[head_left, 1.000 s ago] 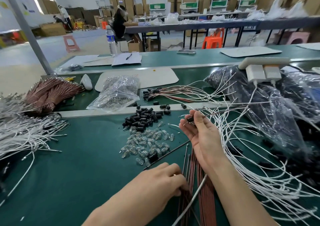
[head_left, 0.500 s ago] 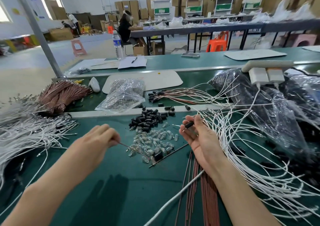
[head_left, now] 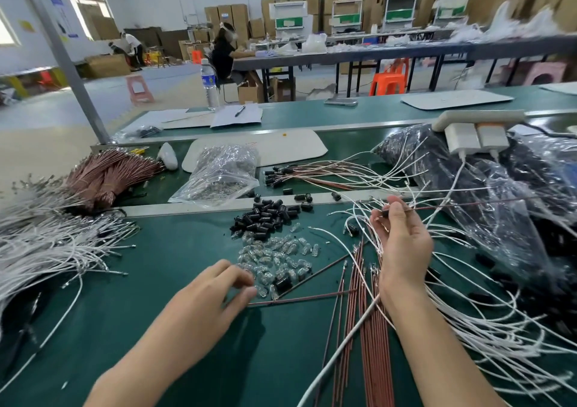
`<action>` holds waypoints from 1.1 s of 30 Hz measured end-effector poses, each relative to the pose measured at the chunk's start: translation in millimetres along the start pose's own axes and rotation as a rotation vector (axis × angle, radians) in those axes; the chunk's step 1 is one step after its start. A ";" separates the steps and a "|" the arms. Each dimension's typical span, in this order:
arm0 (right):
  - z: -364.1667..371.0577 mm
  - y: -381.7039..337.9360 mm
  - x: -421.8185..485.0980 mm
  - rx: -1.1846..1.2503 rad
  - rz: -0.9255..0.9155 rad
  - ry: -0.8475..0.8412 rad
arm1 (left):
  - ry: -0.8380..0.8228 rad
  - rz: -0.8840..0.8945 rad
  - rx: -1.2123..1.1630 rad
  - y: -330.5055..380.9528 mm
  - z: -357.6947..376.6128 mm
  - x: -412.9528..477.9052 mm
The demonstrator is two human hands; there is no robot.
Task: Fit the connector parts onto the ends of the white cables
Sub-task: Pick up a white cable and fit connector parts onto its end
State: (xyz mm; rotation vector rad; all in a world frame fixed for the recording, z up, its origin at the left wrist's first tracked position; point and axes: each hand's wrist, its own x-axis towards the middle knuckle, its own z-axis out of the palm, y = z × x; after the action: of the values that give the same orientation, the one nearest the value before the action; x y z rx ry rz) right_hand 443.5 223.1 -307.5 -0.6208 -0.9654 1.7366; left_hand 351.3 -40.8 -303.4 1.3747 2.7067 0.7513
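Note:
My right hand [head_left: 402,244] is raised over the loose white cables [head_left: 468,328], palm toward me. Its thumb and forefinger pinch a small black connector part [head_left: 385,213] with a thin brown wire [head_left: 468,204] running off to the right. My left hand [head_left: 215,291] lies low on the green mat [head_left: 156,281]. Its bent fingertips touch the near edge of the pile of clear parts [head_left: 281,256]; whether they hold one is hidden. A pile of black connector parts [head_left: 268,216] sits just behind the clear ones.
Brown wires [head_left: 368,344] lie between my forearms, one loose [head_left: 299,299] by my left fingers. A white cable bundle [head_left: 46,244] and a brown bundle [head_left: 109,172] fill the left. A clear bag of parts [head_left: 218,175], black-filled bags [head_left: 499,188] and a power strip [head_left: 474,135] stand behind.
My left hand, which held a thin wire out to the left, has swung right and nearer, onto the clear parts' edge. My right hand keeps its pinch, barely moved.

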 end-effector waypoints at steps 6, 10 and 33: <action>-2.4 3.5 3.4 -0.069 -0.088 0.094 | -0.044 0.285 0.143 60.4 36.1 83.3; -2.8 5.6 2.7 -0.080 -0.083 0.084 | -0.131 0.528 0.447 76.2 63.0 122.9; 6.5 14.1 -15.1 -0.257 -0.036 -0.304 | 0.152 0.195 0.664 -101.8 -94.1 26.9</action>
State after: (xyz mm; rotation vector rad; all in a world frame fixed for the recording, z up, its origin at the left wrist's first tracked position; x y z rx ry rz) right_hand 436.5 204.5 -316.2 -0.5050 -1.4197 1.7188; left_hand 236.7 -109.5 -257.7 1.7665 3.1277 -0.0839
